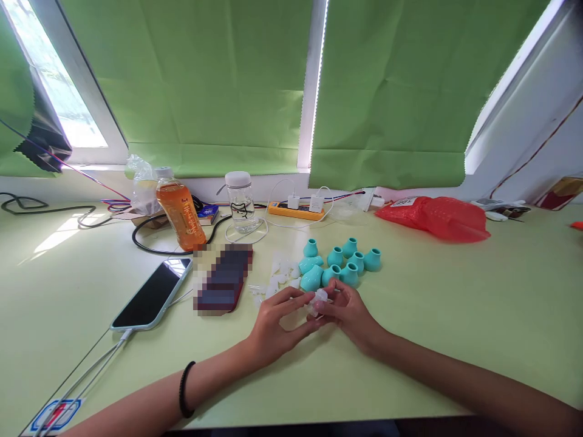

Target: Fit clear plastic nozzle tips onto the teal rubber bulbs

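Note:
A small translucent white plastic piece (320,296) is held just above the table between both hands. My left hand (280,318) pinches it from the left with thumb and fingers. From the right, my right hand (350,312) grips the same piece, its fingers curled round it and hiding part of it. Right behind the hands stand several turquoise bulb-shaped pieces (349,274) with round open necks; a couple of them lie tilted (312,278). Left of these is a loose pile of small translucent white parts (283,278), some too small to make out.
At the left lie a phone (152,295) with a charging cable and a dark red phone-like item (232,279), partly pixelated. Behind stand an orange drink bottle (181,212), a clear jar (241,203) and a yellow power strip (296,210). A red plastic bag (437,218) lies at the back right.

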{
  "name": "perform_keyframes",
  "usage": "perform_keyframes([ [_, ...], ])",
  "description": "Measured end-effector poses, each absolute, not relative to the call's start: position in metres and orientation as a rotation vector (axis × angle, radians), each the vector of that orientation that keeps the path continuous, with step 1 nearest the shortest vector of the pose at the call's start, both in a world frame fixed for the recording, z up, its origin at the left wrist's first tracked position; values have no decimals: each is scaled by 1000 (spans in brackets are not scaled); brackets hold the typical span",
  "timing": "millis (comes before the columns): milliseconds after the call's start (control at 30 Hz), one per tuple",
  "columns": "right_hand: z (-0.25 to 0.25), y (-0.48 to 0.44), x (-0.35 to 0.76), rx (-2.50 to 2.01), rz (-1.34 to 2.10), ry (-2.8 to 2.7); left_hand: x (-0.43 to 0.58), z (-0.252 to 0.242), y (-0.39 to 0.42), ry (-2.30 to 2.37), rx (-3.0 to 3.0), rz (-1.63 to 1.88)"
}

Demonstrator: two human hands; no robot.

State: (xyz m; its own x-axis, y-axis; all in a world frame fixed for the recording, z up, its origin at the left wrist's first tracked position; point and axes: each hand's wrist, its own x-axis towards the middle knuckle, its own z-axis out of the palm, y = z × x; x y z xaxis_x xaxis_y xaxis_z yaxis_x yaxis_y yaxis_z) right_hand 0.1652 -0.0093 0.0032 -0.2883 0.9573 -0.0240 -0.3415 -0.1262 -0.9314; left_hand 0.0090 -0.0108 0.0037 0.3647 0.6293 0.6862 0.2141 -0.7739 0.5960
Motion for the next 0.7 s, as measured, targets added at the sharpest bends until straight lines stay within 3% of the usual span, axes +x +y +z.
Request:
perform_keyframes([
  [233,2,-13,168,-1007,1245,-1360,10,-2,-11,839,2083,1466],
  [433,17,1,191,-1128,42,-1792,8,-1,-4,925,1692,1371],
  [533,17,14,198,-1357,-381,-1876,7,1,-3,946,1603,1305],
  [700,7,24,199,-1506,-512,-2022,7,-1,1,942,1495,1233],
])
